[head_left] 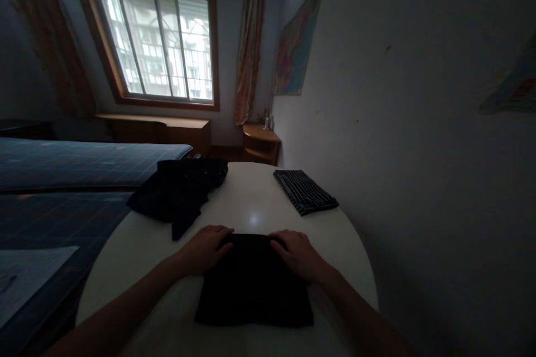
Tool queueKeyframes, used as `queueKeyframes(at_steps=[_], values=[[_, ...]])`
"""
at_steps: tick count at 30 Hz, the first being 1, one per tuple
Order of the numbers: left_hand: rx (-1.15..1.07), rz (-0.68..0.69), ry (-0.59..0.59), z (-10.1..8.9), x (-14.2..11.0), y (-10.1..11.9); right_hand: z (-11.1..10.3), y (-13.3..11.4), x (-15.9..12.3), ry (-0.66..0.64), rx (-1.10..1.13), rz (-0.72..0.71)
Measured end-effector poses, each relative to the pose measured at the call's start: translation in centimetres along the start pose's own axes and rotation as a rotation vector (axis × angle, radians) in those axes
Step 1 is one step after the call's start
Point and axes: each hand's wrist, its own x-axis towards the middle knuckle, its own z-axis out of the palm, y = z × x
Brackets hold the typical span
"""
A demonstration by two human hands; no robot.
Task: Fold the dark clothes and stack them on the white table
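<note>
A folded black garment [254, 290] lies flat near the front of the round white table; its exact kind is too dark to make out. My left hand [207, 248] grips its far left corner, thumb on top and fingers over the far edge. At the far right corner, my right hand [299, 254] holds the same edge in a like way. Farther back on the right lies a folded black cloth with white stripes [305, 191]. A crumpled dark garment [180, 189] spreads over the table's left rim, apart from both hands.
The round table [238, 206] stands beside a white wall [419, 178] on the right. To the left is a bed with a blue checked mattress [84, 162]. A small corner shelf [262, 136] and a wooden desk [188, 128] stand beyond, near the window [159, 39].
</note>
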Motion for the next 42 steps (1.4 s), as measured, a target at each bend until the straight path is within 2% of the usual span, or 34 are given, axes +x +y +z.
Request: queueKeyframes(at_steps=[2,5,8,10,13,17,20,22,24,25,26,28,31,34,36,42], values=[[-0.024,0.003,0.008,-0.6,0.7,-1.0,-0.6,0.0,1.0,-0.019,-0.003,0.035],[-0.142,0.006,-0.068,-1.4,1.9,-2.0,-1.0,0.2,2.5,-0.091,0.041,0.024],[-0.268,0.017,-0.139,-2.2,3.1,-2.0,-0.8,0.7,3.8,-0.181,0.130,-0.009],[-0.274,0.022,-0.127,-2.6,3.8,-1.6,-0.7,1.0,4.5,-0.208,0.159,0.003],[-0.243,0.035,-0.041,-2.5,5.4,-1.3,-0.8,1.4,5.3,-0.227,0.197,0.043],[-0.301,0.029,0.173,-1.4,8.5,-1.4,-0.9,1.6,6.5,-0.244,0.196,0.071],[-0.349,-0.040,0.290,-0.9,10.3,-1.0,-0.6,2.3,7.2,-0.137,0.149,0.118],[-0.351,-0.081,0.372,-0.8,10.5,-0.1,-0.2,3.1,7.4,-0.040,0.139,0.184],[-0.330,-0.045,0.470,-0.6,9.7,1.2,0.1,4.0,7.4,0.036,0.135,0.248],[-0.308,0.025,0.491,-0.3,9.0,1.8,0.1,4.5,7.3,0.063,0.136,0.278],[-0.277,0.110,0.466,0.1,8.2,2.5,0.2,4.9,7.2,0.083,0.137,0.308],[-0.188,0.252,0.335,1.2,6.6,3.4,0.2,5.5,7.0,0.106,0.142,0.360],[-0.098,0.274,0.146,3.2,4.9,3.8,0.3,5.7,6.7,0.125,0.140,0.406],[-0.025,0.251,-0.007,4.4,4.2,3.4,0.4,5.4,6.3,0.132,0.149,0.404],[0.014,0.214,-0.023,4.7,3.9,3.3,0.4,5.2,6.1,0.125,0.163,0.384],[0.079,0.035,0.072,5.7,2.6,3.3,0.3,5.2,5.7,0.139,0.216,0.350]])
